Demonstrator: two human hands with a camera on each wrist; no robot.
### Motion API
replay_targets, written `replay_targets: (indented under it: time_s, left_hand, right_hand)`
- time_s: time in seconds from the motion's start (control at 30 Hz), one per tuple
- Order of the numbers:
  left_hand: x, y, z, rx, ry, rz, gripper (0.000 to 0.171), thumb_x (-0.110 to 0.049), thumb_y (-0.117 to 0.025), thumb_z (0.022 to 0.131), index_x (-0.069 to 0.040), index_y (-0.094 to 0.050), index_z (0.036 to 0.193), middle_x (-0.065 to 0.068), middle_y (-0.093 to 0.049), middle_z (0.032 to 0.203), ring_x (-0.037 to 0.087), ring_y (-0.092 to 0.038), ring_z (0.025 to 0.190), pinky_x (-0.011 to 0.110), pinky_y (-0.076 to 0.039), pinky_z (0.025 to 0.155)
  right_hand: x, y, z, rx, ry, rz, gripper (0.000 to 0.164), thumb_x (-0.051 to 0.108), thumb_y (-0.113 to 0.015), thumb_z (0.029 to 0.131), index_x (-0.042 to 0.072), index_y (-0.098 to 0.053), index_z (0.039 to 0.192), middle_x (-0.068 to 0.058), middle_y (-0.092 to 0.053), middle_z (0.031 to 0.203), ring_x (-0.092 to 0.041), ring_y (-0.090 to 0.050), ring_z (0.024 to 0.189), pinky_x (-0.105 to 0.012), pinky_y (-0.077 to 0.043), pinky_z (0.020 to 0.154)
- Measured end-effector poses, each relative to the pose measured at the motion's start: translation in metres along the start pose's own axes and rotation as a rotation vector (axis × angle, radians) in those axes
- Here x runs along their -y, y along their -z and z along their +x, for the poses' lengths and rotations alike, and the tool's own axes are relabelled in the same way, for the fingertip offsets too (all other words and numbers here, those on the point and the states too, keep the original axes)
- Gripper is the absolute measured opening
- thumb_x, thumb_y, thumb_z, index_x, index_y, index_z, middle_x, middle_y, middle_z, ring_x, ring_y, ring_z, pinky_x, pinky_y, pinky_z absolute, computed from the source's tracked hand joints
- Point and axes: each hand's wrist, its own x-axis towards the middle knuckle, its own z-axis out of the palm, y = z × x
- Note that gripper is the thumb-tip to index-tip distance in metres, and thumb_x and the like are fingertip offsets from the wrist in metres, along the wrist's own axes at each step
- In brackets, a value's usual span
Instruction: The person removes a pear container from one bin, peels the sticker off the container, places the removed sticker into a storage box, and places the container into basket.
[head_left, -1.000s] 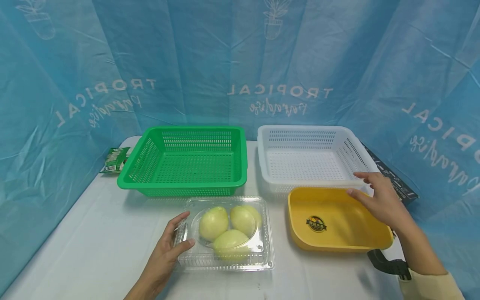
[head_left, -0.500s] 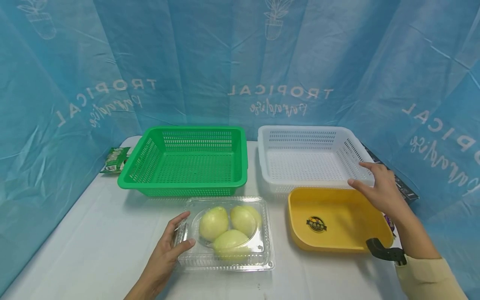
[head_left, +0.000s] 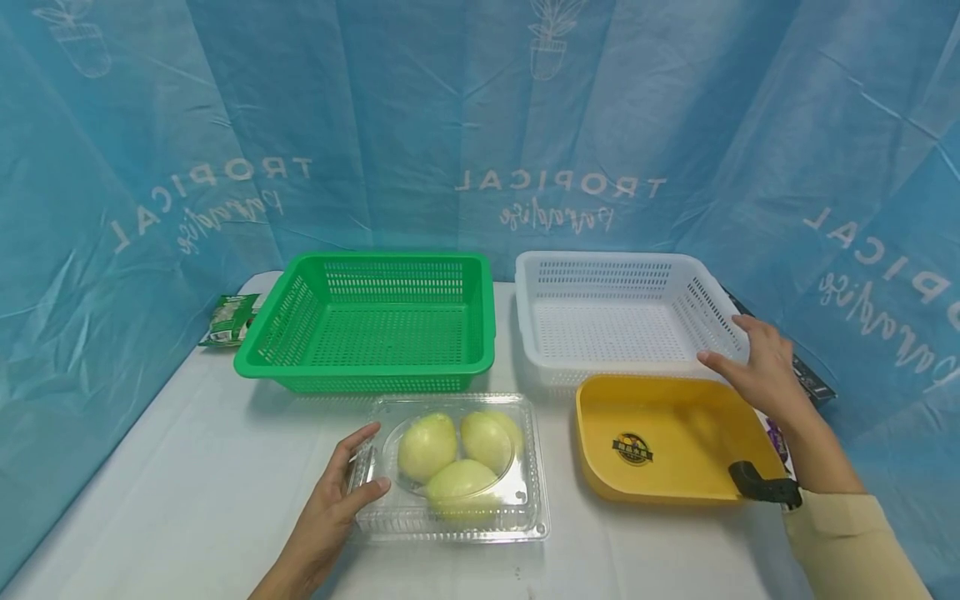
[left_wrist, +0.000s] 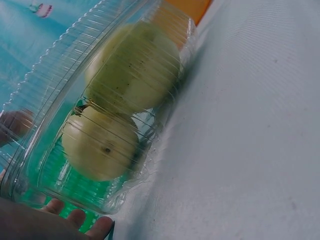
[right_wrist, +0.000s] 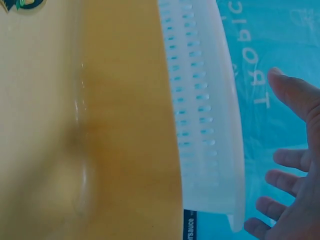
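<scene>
My left hand (head_left: 333,492) grips the left end of a clear plastic clamshell box (head_left: 528,500), thumb over the lid and fingers at the far side. Inside the box lie three pale yellow-green fruits (head_left: 427,447), two of which show as round fruits (left_wrist: 102,142) in the left wrist view. My right hand (head_left: 765,371) is at the front right corner of the white perforated basket (head_left: 611,367), thumb and fingers spread apart. In the right wrist view the fingers (right_wrist: 284,182) stand beside the basket rim (right_wrist: 232,125) with nothing between them and the thumb.
A yellow basin (head_left: 675,487) with a round label sits in front of the white basket. The green perforated basket (head_left: 363,369) stands at the back left, a green packet (head_left: 231,321) beside it. A black package (head_left: 813,379) and a purple packet (head_left: 777,440) lie at the right.
My right hand has moved away from me and slightly right, from over the yellow basin's back edge to the white basket's right corner. The left hand and box have stayed still.
</scene>
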Motion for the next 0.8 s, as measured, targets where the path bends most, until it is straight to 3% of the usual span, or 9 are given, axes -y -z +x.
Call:
replay_targets:
  time_s: [0.27,0.8]
  left_hand:
    - [0.001,-0.001,-0.001,-0.002,-0.012,-0.002,0.066,-0.019,-0.062,0.089,-0.033,-0.028,0.143,0.003,0.000,0.160,0.038,0.011,0.146,0.069,0.002,0.110]
    - [0.001,0.000,-0.002,0.012,-0.015,-0.014,0.066,-0.020,-0.060,0.090,-0.032,-0.026,0.145,0.001,0.007,0.160,0.033,0.023,0.145,0.070,0.009,0.108]
  right_hand:
    - [-0.012,-0.002,0.006,0.003,-0.052,0.008,0.093,0.048,-0.060,0.088,-0.005,-0.013,0.148,-0.033,-0.002,0.153,-0.061,-0.002,0.132,-0.080,-0.011,0.095]
    - [-0.031,-0.004,0.014,0.111,-0.148,0.002,0.102,0.057,-0.054,0.087,-0.002,0.001,0.149,-0.033,0.010,0.152,-0.067,0.006,0.130,-0.083,-0.009,0.092]
